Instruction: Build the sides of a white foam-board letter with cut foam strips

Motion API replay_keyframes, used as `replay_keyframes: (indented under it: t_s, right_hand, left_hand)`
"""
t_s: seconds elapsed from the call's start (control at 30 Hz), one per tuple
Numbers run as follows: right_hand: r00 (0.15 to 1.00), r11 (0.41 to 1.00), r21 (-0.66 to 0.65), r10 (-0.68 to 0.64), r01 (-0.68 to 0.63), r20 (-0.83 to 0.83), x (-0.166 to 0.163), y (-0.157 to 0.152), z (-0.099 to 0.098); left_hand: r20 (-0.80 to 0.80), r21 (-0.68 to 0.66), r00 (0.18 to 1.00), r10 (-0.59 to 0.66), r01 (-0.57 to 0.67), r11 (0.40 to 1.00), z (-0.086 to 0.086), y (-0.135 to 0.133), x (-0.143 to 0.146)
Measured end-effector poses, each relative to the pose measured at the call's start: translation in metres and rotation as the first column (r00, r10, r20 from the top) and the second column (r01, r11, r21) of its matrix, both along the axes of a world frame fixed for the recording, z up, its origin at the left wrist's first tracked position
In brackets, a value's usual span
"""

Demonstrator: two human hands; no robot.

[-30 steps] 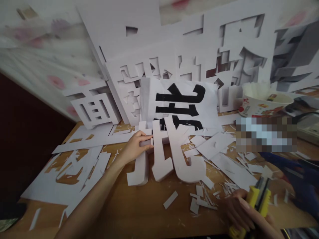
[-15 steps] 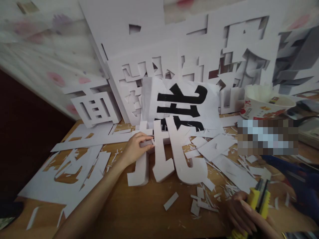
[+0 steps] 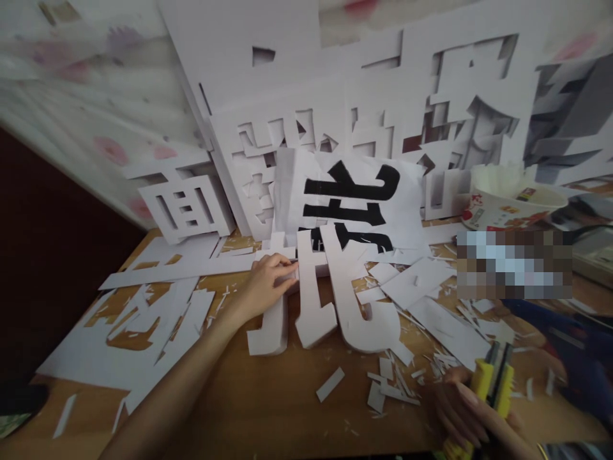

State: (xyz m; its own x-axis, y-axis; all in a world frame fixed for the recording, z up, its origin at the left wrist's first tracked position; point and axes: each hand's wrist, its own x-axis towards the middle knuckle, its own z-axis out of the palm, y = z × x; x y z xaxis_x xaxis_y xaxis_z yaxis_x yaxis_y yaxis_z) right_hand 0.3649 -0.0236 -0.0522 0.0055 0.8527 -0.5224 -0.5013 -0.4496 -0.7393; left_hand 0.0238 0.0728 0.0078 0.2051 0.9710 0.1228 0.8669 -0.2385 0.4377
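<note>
A white foam-board character with thick sides stands on the wooden table. My left hand is closed at its left part, with the fingertips against the edge of the middle stroke. A small white foam-board strip shows faintly between finger and thumb; most of it is hidden. At the lower right, my right hand is wrapped round a yellow utility knife, its front end pointing up and away from me. A paper sheet printed with the black character leans behind the foam one.
Cut-out white boards lean at the back. Another foam character stands at the left, above board offcuts. Scraps litter the table. At the right are a paper bowl and a blue glue gun.
My left fingertips have moved in against the character's edge, so the small strip shows less. The right hand with the knife has barely shifted. The view has moved slightly.
</note>
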Motion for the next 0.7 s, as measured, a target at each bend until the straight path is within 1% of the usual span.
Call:
replay_keyframes:
  t_s: [0.07, 0.17, 0.23, 0.33, 0.47, 0.6, 0.63, 0.67, 0.7]
  right_hand:
    - [1.0, 1.0, 0.001, 0.007, -0.007, 0.005, -0.001, 0.0, 0.0]
    - [1.0, 1.0, -0.001, -0.016, 0.016, 0.015, -0.004, 0.002, 0.005]
    - [0.999, 1.0, 0.003, -0.028, 0.028, 0.023, -0.005, 0.003, 0.01]
    - [1.0, 1.0, 0.028, -0.008, 0.007, 0.029, -0.006, 0.002, 0.012]
    - [0.999, 1.0, 0.029, -0.001, 0.001, 0.032, -0.005, 0.001, 0.007]
    - [0.998, 1.0, 0.03, -0.003, 0.006, -0.067, -0.001, 0.008, 0.001]
    - [0.999, 0.999, 0.048, 0.002, 0.0, -0.05, 0.001, 0.011, 0.001]
    - [1.0, 0.997, 0.077, 0.007, -0.008, 0.006, 0.002, 0.014, 0.0]
    - [0.995, 0.993, 0.115, 0.012, -0.023, 0.098, 0.004, 0.016, 0.0]
  left_hand:
    - [-0.028, 0.002, 0.999, 0.024, -0.024, 1.0, 0.001, -0.004, 0.004]
    - [-0.048, 0.007, 0.997, 0.06, -0.06, 0.998, 0.003, -0.007, 0.009]
    - [-0.036, 0.011, 0.997, 0.069, -0.068, 0.998, 0.003, -0.008, 0.01]
    - [0.006, 0.002, 0.997, 0.072, -0.072, 0.997, 0.002, -0.008, 0.009]
    - [0.064, 0.017, 0.995, 0.075, -0.076, 0.997, -0.002, -0.007, 0.006]
    - [0.097, 0.074, 0.991, 0.088, -0.096, 0.993, -0.007, -0.006, 0.006]
    - [0.103, 0.078, 0.991, 0.089, -0.097, 0.992, -0.008, -0.006, 0.006]
    - [0.109, 0.076, 0.99, 0.088, -0.097, 0.992, -0.008, -0.006, 0.006]
    - [0.114, 0.072, 0.99, 0.088, -0.097, 0.993, -0.009, -0.006, 0.006]
